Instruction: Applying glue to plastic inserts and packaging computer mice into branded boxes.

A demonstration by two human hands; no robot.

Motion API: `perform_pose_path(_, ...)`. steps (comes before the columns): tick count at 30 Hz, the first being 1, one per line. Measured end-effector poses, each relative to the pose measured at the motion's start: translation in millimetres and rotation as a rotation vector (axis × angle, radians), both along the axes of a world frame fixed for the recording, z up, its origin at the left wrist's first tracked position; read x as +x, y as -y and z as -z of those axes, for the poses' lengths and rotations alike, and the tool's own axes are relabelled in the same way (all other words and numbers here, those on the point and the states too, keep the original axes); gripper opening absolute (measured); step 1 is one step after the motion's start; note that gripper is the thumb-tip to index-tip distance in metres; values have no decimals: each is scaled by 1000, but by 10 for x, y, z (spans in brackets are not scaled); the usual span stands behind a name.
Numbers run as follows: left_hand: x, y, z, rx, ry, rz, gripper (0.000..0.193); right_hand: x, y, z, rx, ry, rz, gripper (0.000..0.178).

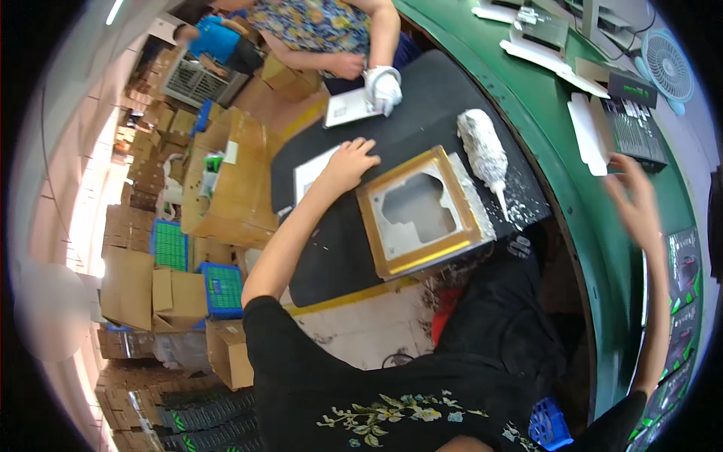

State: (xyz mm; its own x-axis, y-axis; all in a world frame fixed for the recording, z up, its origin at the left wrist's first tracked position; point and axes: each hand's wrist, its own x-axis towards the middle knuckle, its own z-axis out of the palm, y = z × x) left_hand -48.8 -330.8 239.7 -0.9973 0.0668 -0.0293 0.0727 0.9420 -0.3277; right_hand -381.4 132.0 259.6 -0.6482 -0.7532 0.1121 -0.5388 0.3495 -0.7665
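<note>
My left hand (351,163) is over the black work table (331,256), fingers bent a little and apart. Partly hidden under that wrist and forearm lies a flat white panel (305,175); whether the hand touches it I cannot tell. Beside this hand sits a gold-rimmed square frame (380,245) with a cut-out metal plate inside. To its right lies a foil-wrapped squeeze bag (482,147) with a white nozzle, white smears around its tip. My right hand (635,197), slightly blurred, is at the green bench, fingers apart, near an open white-flapped box (589,139). It appears to hold nothing.
Across the black table a person's gloved hand (382,90) rests at another white panel (348,108). A dark carton (636,132) and a blue fan (667,66) stand on the green bench (542,124). Cardboard boxes (233,181) crowd the left side; another person is farther back.
</note>
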Motion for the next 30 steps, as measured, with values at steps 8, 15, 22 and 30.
perform_pose_path(8, 167, 609, -243, -435, 512, 54, 9, 650, 2290, 614, 508, -263, -56, 91)
perform_pose_path(15, 832, -268, -1279, 117, -390, -325, 35, 6, 2289, 630, 244, 638, -177, 47)
perform_pose_path(22, 977, -1097, -242, 1584, -799, -804, 7, 5, 1705, -265, -746, 1214, -378, 45)
perform_pose_path(30, 726, -1183, 338, 1730, -514, -1068, 19, 1316, 2057, -171, -691, 903, -472, 45)
